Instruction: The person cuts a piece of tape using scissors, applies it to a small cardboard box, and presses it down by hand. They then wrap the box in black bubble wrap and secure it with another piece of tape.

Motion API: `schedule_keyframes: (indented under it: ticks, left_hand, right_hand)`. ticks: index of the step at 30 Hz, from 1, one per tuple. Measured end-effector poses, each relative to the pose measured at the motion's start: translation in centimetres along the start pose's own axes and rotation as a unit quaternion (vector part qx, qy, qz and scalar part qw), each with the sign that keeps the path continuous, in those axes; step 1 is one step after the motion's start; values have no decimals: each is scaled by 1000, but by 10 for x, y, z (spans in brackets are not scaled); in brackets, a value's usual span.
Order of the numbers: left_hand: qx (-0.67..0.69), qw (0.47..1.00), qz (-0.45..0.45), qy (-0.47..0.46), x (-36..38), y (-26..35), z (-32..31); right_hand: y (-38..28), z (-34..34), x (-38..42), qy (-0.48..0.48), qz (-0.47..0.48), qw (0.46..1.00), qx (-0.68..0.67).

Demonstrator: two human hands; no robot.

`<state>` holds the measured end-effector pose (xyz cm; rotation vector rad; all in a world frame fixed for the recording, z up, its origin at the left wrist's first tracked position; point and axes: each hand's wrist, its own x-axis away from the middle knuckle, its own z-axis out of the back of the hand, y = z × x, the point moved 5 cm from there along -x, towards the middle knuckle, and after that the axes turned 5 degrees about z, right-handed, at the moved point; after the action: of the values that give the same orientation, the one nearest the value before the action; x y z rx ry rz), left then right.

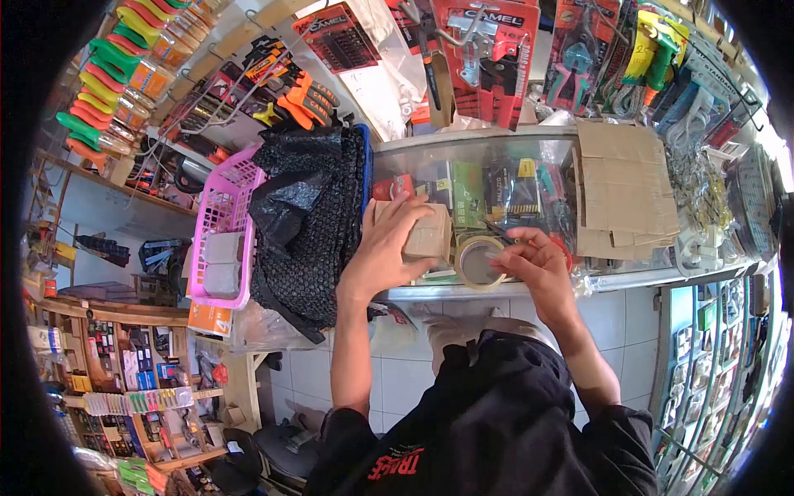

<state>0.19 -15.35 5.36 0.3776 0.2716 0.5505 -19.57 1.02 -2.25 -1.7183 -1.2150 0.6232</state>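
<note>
A small brown cardboard box (429, 234) sits on the glass counter, and my left hand (390, 245) lies over its left side with the fingers spread on top. Just right of the box is a roll of tape (480, 262) near the counter's front edge. My right hand (536, 266) is at the roll's right side, its fingers bent together around small dark scissors (502, 234). The blades point left above the roll. Part of a red ring shape shows behind the right fingers.
Flattened cardboard (626, 188) lies on the counter (397, 293) at the right. A black woven bag (306, 223) and a pink basket (222, 227) stand at the left. Packaged tools (488, 62) hang beyond the counter.
</note>
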Motion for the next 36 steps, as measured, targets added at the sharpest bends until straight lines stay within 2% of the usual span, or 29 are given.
schedule_keyframes:
  ticks: [6,21,30,33,36]
  left_hand:
    - [-58,997,-21,44,6,-2,-10]
    - [12,999,-36,8,6,-4,-14]
    - [3,999,-47,20,8,-3,-15]
    - [53,997,-56,30,7,-7,-15]
    - [39,997,-59,26,7,-4,-13]
  right_hand:
    - [3,-31,-38,-31,-35,997,57]
    - [8,-55,-66,-25,-48,996,70]
    - [0,-61,-68,-25,-57,984,166]
    - [7,-57,-73,-32,-42,984,172]
    - [6,-58,-73,-39,-45,985,164]
